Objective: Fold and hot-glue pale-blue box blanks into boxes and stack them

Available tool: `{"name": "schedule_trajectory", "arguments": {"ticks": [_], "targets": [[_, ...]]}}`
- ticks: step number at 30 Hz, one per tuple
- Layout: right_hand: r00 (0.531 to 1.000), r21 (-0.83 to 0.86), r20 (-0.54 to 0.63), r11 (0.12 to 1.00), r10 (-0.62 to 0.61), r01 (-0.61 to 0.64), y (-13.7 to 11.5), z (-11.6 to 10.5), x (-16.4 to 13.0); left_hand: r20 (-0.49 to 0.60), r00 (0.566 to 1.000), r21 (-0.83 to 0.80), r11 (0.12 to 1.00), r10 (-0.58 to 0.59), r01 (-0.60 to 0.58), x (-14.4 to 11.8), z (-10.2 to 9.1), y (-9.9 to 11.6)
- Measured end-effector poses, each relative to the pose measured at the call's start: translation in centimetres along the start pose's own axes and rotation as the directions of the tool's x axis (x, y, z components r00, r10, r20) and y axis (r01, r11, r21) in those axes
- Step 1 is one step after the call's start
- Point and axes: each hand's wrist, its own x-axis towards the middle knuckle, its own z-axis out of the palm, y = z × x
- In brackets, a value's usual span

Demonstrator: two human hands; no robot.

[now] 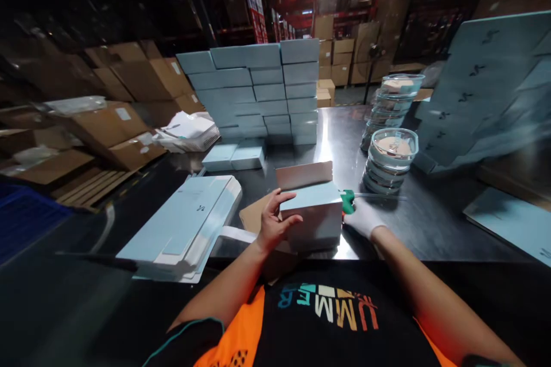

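A pale blue and white cardboard box [313, 215] stands in front of me at the table's near edge, its lid flap [305, 174] raised at the back. My left hand [272, 221] is bare and grips the box's left side, forefinger over the top edge and thumb on the near face. At the box's right side is my right hand [362, 218] in a white glove, closed around a small green tool [348, 200] with a bit of red below. That tool's kind is unclear, and the box partly hides the fingers. Brown cardboard [255, 213] lies behind my left hand.
Flat pale blue cartons [185, 212] are piled at the left. A wall of closed boxes [253, 92] stands at the back, beside a white basket [189, 132]. Clear round containers [391, 155] are stacked at the right, near more tall blue boxes [477, 86].
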Motion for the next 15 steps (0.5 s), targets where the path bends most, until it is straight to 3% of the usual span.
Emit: {"name": "schedule_trajectory", "arguments": {"ticks": [2, 4, 6, 8, 9, 12, 15], "targets": [[0.998, 0.054, -0.052, 0.998, 0.047, -0.045, 0.3, -0.2, -0.7, 0.017, 1.000, -0.023, 1.000, 0.019, -0.019, 0.0, 0.1, -0.1], [0.979, 0.119, -0.191, 0.992, 0.071, -0.049, 0.5, -0.9, -1.7, 0.022, 1.000, -0.021, 1.000, 0.021, -0.020, 0.0, 0.3, -0.1], [0.905, 0.220, -0.419, 0.975, 0.065, 0.032, 0.3, -2.1, -3.0, 0.010, 1.000, -0.010, 1.000, 0.005, -0.005, 0.1, 0.5, 0.2], [0.847, 0.239, -0.531, 0.951, -0.041, 0.196, -0.1, -3.8, -4.0, -0.015, 1.000, -0.022, 1.000, -0.005, 0.005, 0.3, 0.9, 0.7], [0.840, 0.212, -0.527, 0.938, -0.127, 0.275, -0.5, -4.6, -4.5, -0.028, 1.000, -0.038, 0.999, -0.005, 0.004, 0.4, 1.1, 1.1], [0.853, 0.085, -0.376, 0.903, -0.362, 0.421, -2.1, -6.5, -5.5, -0.030, 1.000, -0.097, 0.995, 0.006, -0.009, 0.7, 1.8, 1.9], [0.842, 0.024, -0.329, 0.887, -0.428, 0.460, -4.1, -6.5, -6.3, -0.017, 0.999, -0.089, 0.996, 0.031, -0.032, 0.7, 2.3, 2.3]]}}
